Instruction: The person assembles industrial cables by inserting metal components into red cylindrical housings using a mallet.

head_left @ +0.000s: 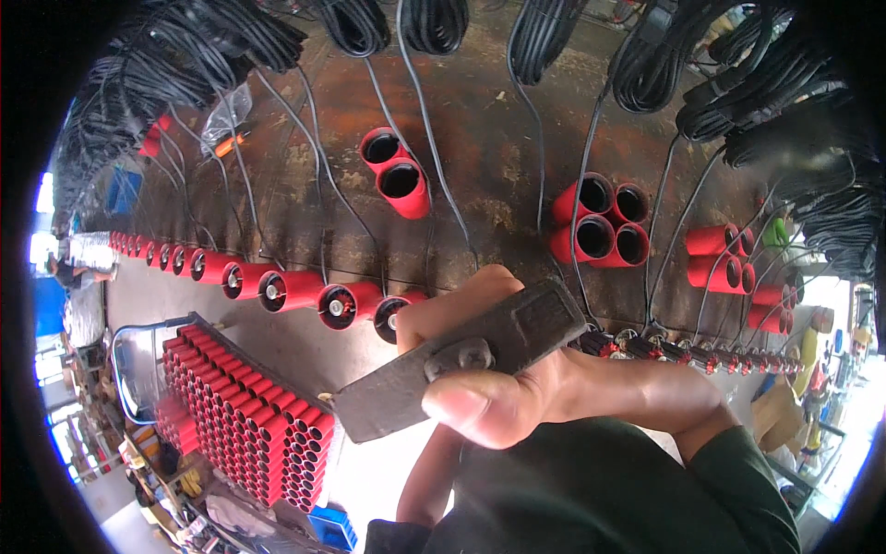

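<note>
Close in front of me, my right hand [517, 397] is closed round a dark, worn rectangular block [378, 406]. The block is tilted, with its right end higher in the picture. A round stud [471, 354] stands on its face, and my thumb lies just below that. A bent finger shows past the block's far edge; I cannot tell for certain which hand it belongs to. My left forearm [429, 480] runs up behind the block, which hides that hand. Just left of the bent finger is a red cup-like tube [394, 317] at the table edge.
Red tubes [341, 303] line the brown table's [498, 185] near edge, wired to black cable coils [544, 42] at the far side. Other red tubes [600, 220] stand in groups. Bare metal-ended parts [660, 346] line the right edge. Stacked red tubes [245, 406] stand lower left.
</note>
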Action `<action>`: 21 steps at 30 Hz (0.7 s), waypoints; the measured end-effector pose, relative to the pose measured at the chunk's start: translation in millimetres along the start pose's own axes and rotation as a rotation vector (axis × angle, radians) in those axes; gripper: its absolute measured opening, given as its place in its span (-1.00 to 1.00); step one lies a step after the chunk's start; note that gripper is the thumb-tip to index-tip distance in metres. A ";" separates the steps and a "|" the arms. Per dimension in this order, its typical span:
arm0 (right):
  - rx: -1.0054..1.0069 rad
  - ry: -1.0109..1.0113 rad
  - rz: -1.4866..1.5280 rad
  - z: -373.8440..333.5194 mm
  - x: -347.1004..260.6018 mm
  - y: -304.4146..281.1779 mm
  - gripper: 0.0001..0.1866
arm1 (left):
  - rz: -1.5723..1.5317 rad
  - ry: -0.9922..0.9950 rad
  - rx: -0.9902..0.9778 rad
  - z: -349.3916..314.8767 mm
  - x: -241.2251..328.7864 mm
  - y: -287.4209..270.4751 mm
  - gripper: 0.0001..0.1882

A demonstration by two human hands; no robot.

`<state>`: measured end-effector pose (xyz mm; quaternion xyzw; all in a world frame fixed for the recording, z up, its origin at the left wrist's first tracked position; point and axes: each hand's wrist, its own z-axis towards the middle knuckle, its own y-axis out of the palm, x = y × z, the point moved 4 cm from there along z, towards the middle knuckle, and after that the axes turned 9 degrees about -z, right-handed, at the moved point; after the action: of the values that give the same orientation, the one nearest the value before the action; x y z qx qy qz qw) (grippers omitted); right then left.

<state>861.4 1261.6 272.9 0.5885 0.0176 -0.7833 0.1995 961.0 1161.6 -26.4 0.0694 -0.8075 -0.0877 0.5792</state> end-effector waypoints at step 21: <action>0.641 -0.149 0.119 -134.8 -79.6 -118.5 -0.27 | 0.587 0.388 -0.038 109.6 184.4 -22.4 -0.62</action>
<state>963.3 1429.2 280.9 0.5624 -0.2790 -0.7768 0.0504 798.5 1107.1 104.5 -0.1608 -0.6663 0.0823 0.7235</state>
